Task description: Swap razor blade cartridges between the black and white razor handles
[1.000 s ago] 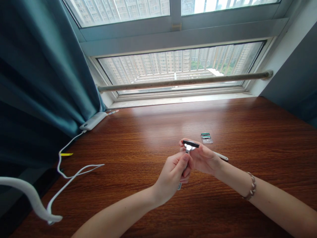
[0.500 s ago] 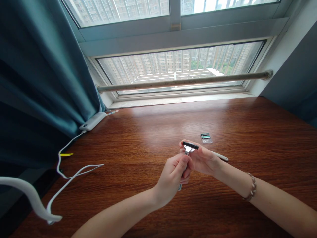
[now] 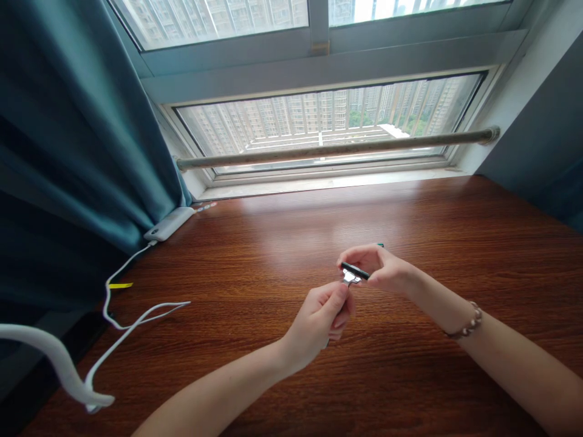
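Note:
My left hand (image 3: 316,325) is closed around the handle of a safety razor (image 3: 350,277), with the silver neck rising above the thumb. At the top of the razor sits a dark head (image 3: 356,271), tilted down to the right. My right hand (image 3: 392,267) curls over this head from behind, its fingertips at the left end and its thumb at the right end. A small green-topped end of a blade cartridge pack (image 3: 380,244) peeks out behind my right hand; the rest of the pack is hidden.
The brown wooden desk (image 3: 255,261) reaches to the window. At left are a white power strip (image 3: 169,224), a white cable (image 3: 109,291), a yellow strip (image 3: 121,286) and a thick white curved arm (image 3: 54,358). A blue curtain (image 3: 104,121) hangs there.
My right hand has moved up and right, turning so its fingers reach over the razor head. The razor head has tilted further and shifted slightly right. The cartridge pack and a white stick are now covered.

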{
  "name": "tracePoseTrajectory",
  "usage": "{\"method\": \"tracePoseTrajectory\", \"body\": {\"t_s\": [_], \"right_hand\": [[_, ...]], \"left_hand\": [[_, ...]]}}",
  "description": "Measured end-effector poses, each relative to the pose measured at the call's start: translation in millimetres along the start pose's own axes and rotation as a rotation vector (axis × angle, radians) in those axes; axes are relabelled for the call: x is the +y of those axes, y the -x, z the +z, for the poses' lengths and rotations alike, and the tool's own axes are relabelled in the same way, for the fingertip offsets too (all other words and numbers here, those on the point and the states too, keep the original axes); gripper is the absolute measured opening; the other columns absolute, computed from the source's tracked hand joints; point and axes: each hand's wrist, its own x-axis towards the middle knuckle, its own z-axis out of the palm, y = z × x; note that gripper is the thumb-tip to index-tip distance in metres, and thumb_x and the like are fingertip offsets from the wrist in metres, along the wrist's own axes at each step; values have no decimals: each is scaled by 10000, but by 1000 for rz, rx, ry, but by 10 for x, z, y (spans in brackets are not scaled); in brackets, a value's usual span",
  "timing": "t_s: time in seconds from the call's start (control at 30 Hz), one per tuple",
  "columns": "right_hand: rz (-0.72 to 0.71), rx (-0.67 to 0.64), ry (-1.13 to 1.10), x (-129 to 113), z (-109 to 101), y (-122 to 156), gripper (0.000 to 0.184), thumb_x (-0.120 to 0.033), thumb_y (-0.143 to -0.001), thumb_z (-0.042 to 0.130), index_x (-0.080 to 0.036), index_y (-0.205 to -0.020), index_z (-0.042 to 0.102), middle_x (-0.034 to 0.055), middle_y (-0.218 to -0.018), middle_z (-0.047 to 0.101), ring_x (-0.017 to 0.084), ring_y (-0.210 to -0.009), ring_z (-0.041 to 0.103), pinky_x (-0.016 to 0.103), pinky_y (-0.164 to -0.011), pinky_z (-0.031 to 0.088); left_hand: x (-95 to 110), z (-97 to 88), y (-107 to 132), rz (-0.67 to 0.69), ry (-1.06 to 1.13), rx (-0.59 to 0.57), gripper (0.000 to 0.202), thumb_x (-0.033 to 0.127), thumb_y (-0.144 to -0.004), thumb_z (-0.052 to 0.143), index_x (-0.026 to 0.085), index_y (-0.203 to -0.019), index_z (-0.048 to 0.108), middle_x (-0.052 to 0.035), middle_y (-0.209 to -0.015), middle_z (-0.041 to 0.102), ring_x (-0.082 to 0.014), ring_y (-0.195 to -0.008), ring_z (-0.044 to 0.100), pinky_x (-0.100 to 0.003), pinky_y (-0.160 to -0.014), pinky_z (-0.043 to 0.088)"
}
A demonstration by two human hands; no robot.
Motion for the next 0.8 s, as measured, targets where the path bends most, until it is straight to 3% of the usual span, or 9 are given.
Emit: {"method": "tracePoseTrajectory", "body": {"t_s": [0.17, 0.4, 0.5, 0.63, 0.8], "right_hand": [[47, -46, 187, -208, -74, 62, 449, -79, -576, 726, -122, -1000, 584, 60, -875, 620, 123, -763, 565, 238, -680, 435], [-125, 22, 162, -181, 2, 49, 421, -283, -594, 738, -121, -968, 631, 65, -889, 608, 135, -759, 545, 260, -683, 435], [-150, 56, 131, -106, 78, 38, 410, -301, -627, 715, -166, -1004, 623, 55, -928, 614, 132, -789, 545, 268, -727, 428], [-162, 105, 89, 27, 199, 17, 448, -311, -637, 709, -204, -1057, 593, 58, -1015, 612, 152, -869, 552, 313, -824, 408], [-205, 91, 87, 175, 302, -45, 419, -314, -665, 690, -228, -1061, 581, 57, -1089, 576, 179, -1012, 508, 350, -899, 362]], "left_hand": [[97, 9, 25, -45, -65, -7, 345, 451, -816, 428, 142, -664, 450, 80, -453, 248, -32, -395, 175, -183, -364, 104], [165, 20, 66, -14, -68, -55, 357, 451, -827, 404, 138, -666, 461, 69, -472, 263, -35, -405, 182, -192, -372, 112], [165, 20, 75, 37, -52, -27, 349, 444, -829, 406, 134, -677, 459, 66, -485, 276, -30, -404, 196, -191, -375, 116], [163, 8, 75, 160, 17, 56, 245, 388, -779, 530, 156, -824, 469, 82, -500, 290, -22, -392, 205, -177, -373, 147], [194, 28, 66, 179, 64, 196, 127, 271, -801, 529, 147, -809, 501, 90, -470, 250, -16, -392, 188, -163, -371, 133]]}}
